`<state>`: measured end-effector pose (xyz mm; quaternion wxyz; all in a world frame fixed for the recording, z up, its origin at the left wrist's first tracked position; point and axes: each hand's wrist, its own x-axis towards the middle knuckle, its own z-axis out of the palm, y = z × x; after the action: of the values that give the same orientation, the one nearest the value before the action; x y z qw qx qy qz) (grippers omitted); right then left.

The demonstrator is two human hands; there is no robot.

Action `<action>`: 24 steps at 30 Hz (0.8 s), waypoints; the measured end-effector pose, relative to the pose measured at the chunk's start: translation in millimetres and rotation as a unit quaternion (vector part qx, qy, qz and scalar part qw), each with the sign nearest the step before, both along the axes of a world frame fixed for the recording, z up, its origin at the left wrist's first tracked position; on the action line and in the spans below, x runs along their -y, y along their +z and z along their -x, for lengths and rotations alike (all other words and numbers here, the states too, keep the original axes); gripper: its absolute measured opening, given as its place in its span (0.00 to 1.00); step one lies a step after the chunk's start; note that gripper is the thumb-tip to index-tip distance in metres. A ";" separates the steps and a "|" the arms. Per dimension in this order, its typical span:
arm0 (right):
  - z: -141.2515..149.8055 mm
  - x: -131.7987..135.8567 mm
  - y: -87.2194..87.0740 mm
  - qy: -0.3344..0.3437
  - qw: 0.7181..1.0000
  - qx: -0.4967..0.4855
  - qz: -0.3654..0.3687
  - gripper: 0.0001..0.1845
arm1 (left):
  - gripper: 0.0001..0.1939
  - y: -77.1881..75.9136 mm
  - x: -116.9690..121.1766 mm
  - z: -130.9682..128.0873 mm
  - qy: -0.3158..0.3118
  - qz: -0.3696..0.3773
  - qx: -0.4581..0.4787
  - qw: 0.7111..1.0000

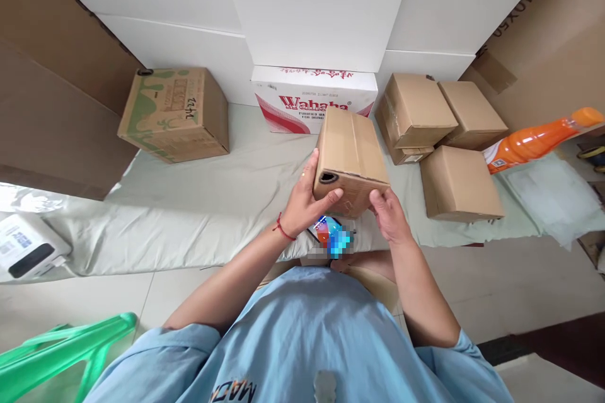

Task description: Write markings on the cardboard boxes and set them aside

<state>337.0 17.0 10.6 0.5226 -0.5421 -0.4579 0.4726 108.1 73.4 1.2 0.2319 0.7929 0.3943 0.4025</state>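
Observation:
I hold a small brown cardboard box (348, 154) up in front of me with both hands. My left hand (305, 201) grips its near left side, thumb across the end face beside a round hole. My right hand (388, 214) clasps the near right corner from below. A red string bracelet sits on my left wrist. Under the box, a phone (331, 234) with a colourful screen lies on my lap, partly blurred.
A pale cloth (198, 201) covers the floor. On it stand a green-printed carton (174, 113), a red-and-white Wahaha carton (302, 101) and three small brown boxes (444, 138). An orange bottle (539, 138) lies at right, a white device (26, 245) at left, a green plastic stool (61, 359) near left.

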 end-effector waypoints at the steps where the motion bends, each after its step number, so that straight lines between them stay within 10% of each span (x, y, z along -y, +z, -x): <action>1: 1.5 1.6 0.0 -0.006 1.000 -0.014 -0.001 0.43 | 0.49 5.2 0.5 -1.6 -0.030 0.000 -0.007 1.000; 9: -34.0 60.9 -22.5 -0.139 0.987 -0.075 -0.001 0.42 | 0.44 67.6 35.7 -52.8 -0.250 -0.045 -0.057 0.966; 17: -71.9 121.2 -48.8 -0.331 0.895 -0.298 0.005 0.26 | 0.36 42.7 52.5 -155.8 -0.411 -0.076 -0.095 0.903; 20: -80.2 122.3 -61.2 -0.342 0.903 -0.253 0.070 0.27 | 0.32 27.3 57.4 -163.2 -0.362 -0.109 -0.010 0.926; 24: -91.1 130.2 -78.1 -0.363 0.898 -0.205 0.140 0.27 | 0.27 4.6 62.9 -139.3 -0.112 0.028 0.127 0.985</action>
<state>428.1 -113.2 -67.5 0.6590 -0.6295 -0.0410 0.4095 247.5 10.5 5.7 0.3453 0.7677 0.2818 0.4604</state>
